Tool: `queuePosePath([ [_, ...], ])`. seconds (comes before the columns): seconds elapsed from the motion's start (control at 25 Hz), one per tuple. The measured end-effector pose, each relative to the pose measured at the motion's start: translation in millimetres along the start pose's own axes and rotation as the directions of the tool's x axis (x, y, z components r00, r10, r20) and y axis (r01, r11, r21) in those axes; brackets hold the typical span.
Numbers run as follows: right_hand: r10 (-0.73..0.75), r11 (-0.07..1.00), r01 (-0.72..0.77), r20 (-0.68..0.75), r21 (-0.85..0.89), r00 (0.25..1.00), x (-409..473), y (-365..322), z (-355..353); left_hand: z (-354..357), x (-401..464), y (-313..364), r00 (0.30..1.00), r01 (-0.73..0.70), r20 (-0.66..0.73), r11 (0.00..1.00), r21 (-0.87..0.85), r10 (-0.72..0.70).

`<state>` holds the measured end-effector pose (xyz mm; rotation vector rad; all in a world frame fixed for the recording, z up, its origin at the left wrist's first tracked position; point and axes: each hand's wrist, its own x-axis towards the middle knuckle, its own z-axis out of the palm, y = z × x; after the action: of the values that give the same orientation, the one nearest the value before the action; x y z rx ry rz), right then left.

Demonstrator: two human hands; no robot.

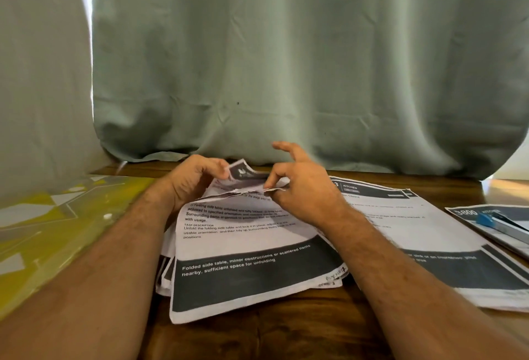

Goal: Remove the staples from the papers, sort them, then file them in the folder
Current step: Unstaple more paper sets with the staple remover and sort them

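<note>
The yellow folder (43, 233) lies flat along the left edge of the table (257, 336), out of my way until the sheets are loose and sorted; I want it within reach but not under the work.

My left hand (191, 179) holds the far left corner of the stapled papers (246, 248), which sit in the middle of the table with their near edge toward me. My thumb and fingers curl round that corner and bend it up, because the staple sits there and I need the sheets lifted off the wood to get at it. The wrist rests low on the page, forearm running straight back to me.

My right hand (300, 190) comes in from the other side. Thumb and middle finger pinch the torn top edge of the same sheets, while the forefinger sticks out straight above, free. Probably I am picking at the staple itself, but it is too small to make out here.

Further right, a second sheet (423, 231) lies flat, partly under my right forearm. At the right edge of the table another printed set (463, 212) carries a blue-handled tool (486, 221), parked there for prying.
</note>
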<state>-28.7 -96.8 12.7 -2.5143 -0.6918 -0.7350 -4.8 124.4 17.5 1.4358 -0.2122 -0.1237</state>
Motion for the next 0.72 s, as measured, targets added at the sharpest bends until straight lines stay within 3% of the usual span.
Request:
queuePosePath([
  [0.12, 0.039, 0.998, -0.032, 0.142, -0.046, 0.989, -1, -4, -2, -2, 0, -3, 0.999, 0.005, 0.033, 0.997, 0.074, -0.008],
  [0.2, 0.070, 0.995, -0.053, 0.211, -0.086, 0.975, -1, -7, -2, -8, 8, -8, 0.986, -0.022, -0.153, 0.966, 0.256, 0.063],
  [0.28, 0.063, 0.993, -0.033, 0.266, -0.113, 0.962, -1, -8, -1, -17, 18, -14, 0.889, 0.083, -0.393, 0.762, 0.643, 0.235],
  [0.32, 0.052, 0.991, -0.012, 0.297, -0.134, 0.953, -1, -9, -1, -19, 20, -17, 0.859, 0.158, -0.422, 0.634, 0.757, 0.290],
  [0.36, 0.045, 0.989, 0.003, 0.325, -0.145, 0.945, -2, -9, 0, -21, 22, -20, 0.859, 0.220, -0.423, 0.537, 0.814, 0.289],
  [0.44, 0.042, 0.991, 0.005, 0.354, -0.133, 0.934, -2, -9, 1, -23, 26, -24, 0.880, 0.300, -0.428, 0.455, 0.838, 0.208],
  [0.52, 0.048, 0.992, -0.004, 0.354, -0.124, 0.934, -3, -9, 1, -22, 29, -25, 0.879, 0.316, -0.437, 0.453, 0.834, 0.190],
  [0.72, 0.038, 0.996, -0.011, 0.330, -0.084, 0.943, -3, -9, -1, -26, 30, -23, 0.823, 0.315, -0.512, 0.552, 0.772, 0.247],
])
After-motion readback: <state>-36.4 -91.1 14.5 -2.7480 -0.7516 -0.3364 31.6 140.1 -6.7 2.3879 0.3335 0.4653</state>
